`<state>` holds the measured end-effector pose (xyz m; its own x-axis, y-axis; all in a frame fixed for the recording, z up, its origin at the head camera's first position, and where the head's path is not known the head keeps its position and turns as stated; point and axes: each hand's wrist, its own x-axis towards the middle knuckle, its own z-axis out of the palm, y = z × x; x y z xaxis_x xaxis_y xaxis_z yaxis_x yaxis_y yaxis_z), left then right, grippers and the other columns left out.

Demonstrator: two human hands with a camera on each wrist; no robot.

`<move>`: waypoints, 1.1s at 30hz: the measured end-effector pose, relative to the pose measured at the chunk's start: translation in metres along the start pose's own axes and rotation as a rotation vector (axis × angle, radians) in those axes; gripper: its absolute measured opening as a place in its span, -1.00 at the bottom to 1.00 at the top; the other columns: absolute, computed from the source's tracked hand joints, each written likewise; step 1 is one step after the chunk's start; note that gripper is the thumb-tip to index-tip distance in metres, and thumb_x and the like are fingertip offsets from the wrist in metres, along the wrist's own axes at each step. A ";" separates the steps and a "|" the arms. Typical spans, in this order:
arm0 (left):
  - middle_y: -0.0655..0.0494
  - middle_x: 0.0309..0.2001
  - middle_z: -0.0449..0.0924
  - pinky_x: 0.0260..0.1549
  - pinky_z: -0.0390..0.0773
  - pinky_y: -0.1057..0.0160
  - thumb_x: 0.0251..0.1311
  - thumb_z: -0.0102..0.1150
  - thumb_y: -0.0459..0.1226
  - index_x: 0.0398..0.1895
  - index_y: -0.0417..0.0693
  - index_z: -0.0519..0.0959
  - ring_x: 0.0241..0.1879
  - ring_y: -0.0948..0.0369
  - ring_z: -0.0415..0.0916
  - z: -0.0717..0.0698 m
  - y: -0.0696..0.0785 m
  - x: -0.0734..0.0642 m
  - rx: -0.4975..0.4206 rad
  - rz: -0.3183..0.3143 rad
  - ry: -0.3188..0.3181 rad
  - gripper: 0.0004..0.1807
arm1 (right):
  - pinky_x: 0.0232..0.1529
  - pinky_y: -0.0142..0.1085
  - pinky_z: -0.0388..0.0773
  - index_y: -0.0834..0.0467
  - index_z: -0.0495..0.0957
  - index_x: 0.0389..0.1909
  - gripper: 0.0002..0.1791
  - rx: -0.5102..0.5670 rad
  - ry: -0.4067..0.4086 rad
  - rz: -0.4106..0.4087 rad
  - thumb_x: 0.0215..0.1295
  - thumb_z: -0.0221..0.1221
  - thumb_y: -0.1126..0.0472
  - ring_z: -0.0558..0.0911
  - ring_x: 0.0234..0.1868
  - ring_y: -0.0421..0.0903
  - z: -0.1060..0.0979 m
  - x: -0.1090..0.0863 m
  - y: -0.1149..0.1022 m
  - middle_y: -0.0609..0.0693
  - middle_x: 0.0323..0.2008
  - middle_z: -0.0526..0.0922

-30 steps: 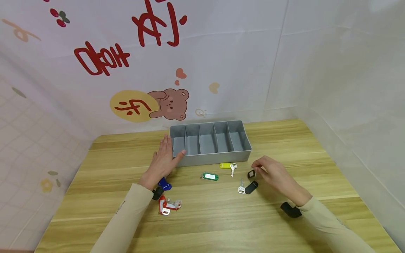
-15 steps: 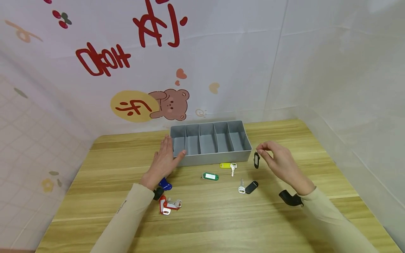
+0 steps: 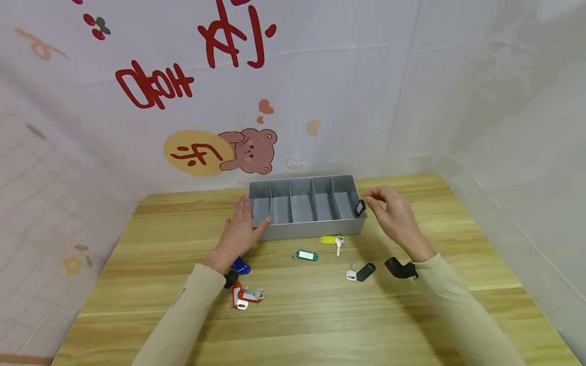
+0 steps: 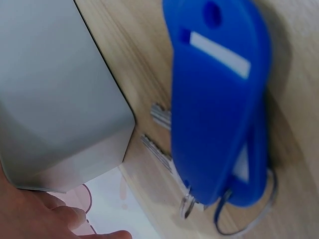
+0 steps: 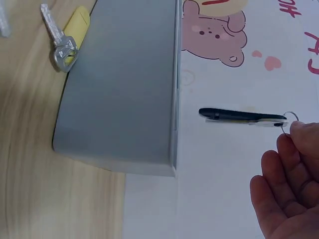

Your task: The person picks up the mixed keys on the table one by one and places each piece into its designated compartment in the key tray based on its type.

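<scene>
My right hand (image 3: 396,218) pinches the thin metal ring of a black key tag (image 5: 239,115) between thumb and forefinger. A key hangs along the tag. In the head view this tag overlaps the right end compartment of a grey five-slot organizer box (image 3: 311,231); the right wrist view shows it raised above the rim. My left hand (image 3: 237,234) lies against the box's left end, fingers straight along the side and thumb at the front rim. Blue key tags (image 4: 214,114) with keys lie just below that wrist, partly hidden by it in the head view.
In front of the box lie a yellow key tag (image 3: 327,239) with its key and a green key tag (image 3: 305,255). Another black key tag (image 3: 365,272) with a key is nearer me. Red key tags (image 3: 251,297) sit by the left forearm. A printed cloth wall (image 3: 343,91) stands behind.
My right hand has lifted the black key tag off the table and carried it up and away from me to the box's right end. The left hand has stayed at the box.
</scene>
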<state>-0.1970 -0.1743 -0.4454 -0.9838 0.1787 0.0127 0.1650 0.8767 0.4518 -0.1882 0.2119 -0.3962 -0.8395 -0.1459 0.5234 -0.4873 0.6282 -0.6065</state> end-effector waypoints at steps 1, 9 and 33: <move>-0.26 0.66 -0.37 0.38 0.02 -0.47 0.48 -0.14 0.32 0.63 -0.38 -0.29 0.64 -0.16 -0.30 0.000 0.000 0.000 -0.001 0.001 0.002 0.13 | 0.13 0.11 0.56 0.32 0.64 -0.15 -0.93 0.003 0.004 0.001 0.42 0.27 0.39 0.70 -0.01 0.22 0.002 0.002 0.001 0.21 -0.14 0.70; -0.30 0.66 -0.34 0.38 0.05 -0.46 0.47 -0.13 0.32 0.63 -0.40 -0.26 0.63 -0.16 -0.28 -0.001 0.002 0.000 0.012 0.002 0.009 0.14 | 0.07 0.08 0.58 0.33 0.64 -0.14 -0.90 0.005 0.000 0.018 0.42 0.28 0.36 0.69 -0.04 0.21 0.019 0.012 0.014 0.22 -0.14 0.70; -0.27 0.66 -0.35 0.39 0.02 -0.46 0.49 -0.05 0.25 0.63 -0.40 -0.24 0.64 -0.13 -0.33 0.001 0.001 0.001 0.010 -0.007 0.001 0.11 | 0.24 0.22 0.41 0.34 0.71 -0.03 -0.80 -0.073 -0.149 0.017 0.40 0.30 0.35 0.55 0.23 0.28 0.050 0.018 0.049 0.28 0.18 0.62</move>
<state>-0.1978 -0.1724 -0.4459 -0.9850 0.1721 0.0103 0.1588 0.8822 0.4432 -0.2394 0.2022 -0.4464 -0.8766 -0.2430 0.4153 -0.4583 0.6846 -0.5668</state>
